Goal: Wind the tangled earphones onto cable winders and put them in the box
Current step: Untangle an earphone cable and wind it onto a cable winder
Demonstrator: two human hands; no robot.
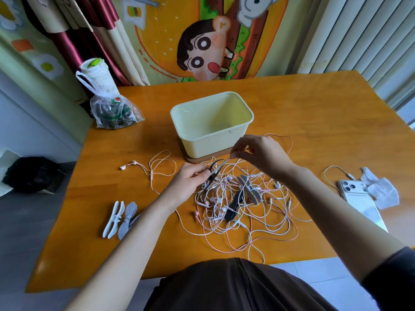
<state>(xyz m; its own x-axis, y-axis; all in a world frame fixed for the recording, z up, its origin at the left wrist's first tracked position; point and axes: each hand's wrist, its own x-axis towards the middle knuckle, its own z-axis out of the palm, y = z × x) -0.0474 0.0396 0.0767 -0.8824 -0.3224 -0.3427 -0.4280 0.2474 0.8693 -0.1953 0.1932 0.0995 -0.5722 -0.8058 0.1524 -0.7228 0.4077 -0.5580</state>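
The counter (314, 122) carried one pale box (202, 142), which looked empty, so no set seemed finished; I judged the task barely begun, with all the winding and boxing left. Just in front of the box lay the tangle of earphones (242, 212), white and pink, too knotted to count. One white set (143, 167) lay apart to its left. The left hand (186, 180) held a black winder (211, 175) in a pinching grip. The right hand (260, 153) pinched a cable just above it. Two spare winders (121, 218) lay near the left edge, and at least three more, grey and black, sat in the tangle.
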